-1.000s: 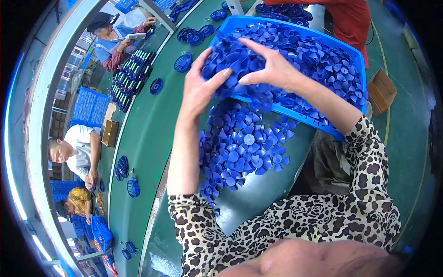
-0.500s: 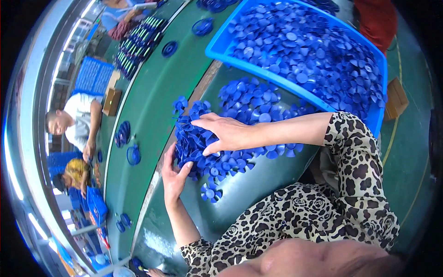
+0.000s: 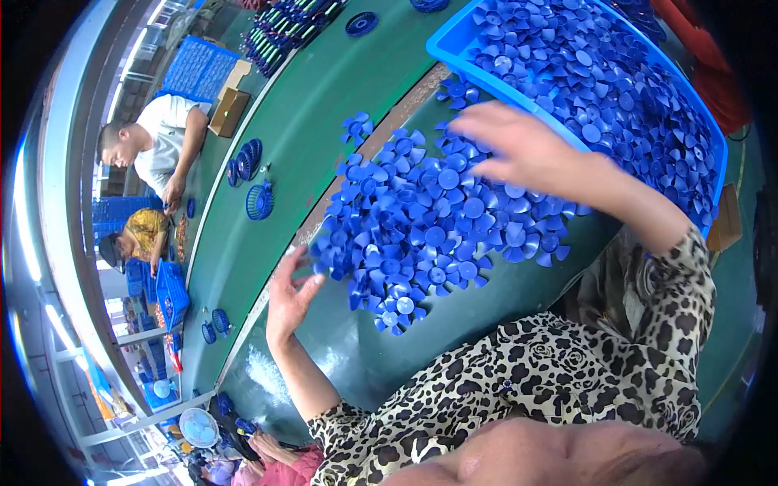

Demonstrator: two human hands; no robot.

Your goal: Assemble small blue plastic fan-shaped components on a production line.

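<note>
Many small blue plastic fan blades lie in a loose heap on the dark green tabletop before me. My left hand is at the heap's left edge, thumb and fingers apart, its fingertips beside the outermost blades. Over the far right part of the heap is my right hand, blurred by motion, with fingers stretched out and nothing visible in them. One fan blade rests apart from the heap, at the border of the green conveyor belt.
A blue bin full of fan blades stands at the far right. Blue fan guards sit on the belt. Beyond it, a person in white and one in yellow work. A cardboard box is behind the bin.
My right hand has lifted off the heap and moved right and away, toward the bin. The heap is spread wider. My left hand has shifted slightly left. The whole view has turned a little.
</note>
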